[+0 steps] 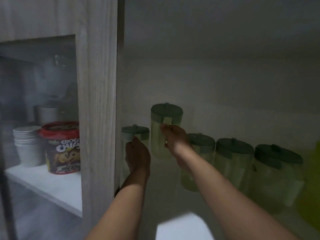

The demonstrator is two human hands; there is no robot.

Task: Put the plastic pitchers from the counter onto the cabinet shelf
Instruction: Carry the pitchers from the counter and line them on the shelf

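Observation:
Both arms reach into a dim cabinet. My right hand (174, 137) grips the handle of a pale green plastic pitcher (161, 132) with a dark green lid and holds it raised above the shelf (166, 193). My left hand (136, 155) is closed on the handle of a second pitcher (136, 134) at the far left, beside the wooden cabinet post. Three more lidded pitchers stand in a row to the right: one (200, 144) partly hidden by my right forearm, one (233, 156), and one (277, 168).
A wooden cabinet post (98, 101) rises left of my left hand. Behind glass on the left are a red-lidded cereal tub (62, 148), stacked white cups (28, 144) and a metal pot (46, 113). A blurred yellow-green object (311, 179) sits at the right edge.

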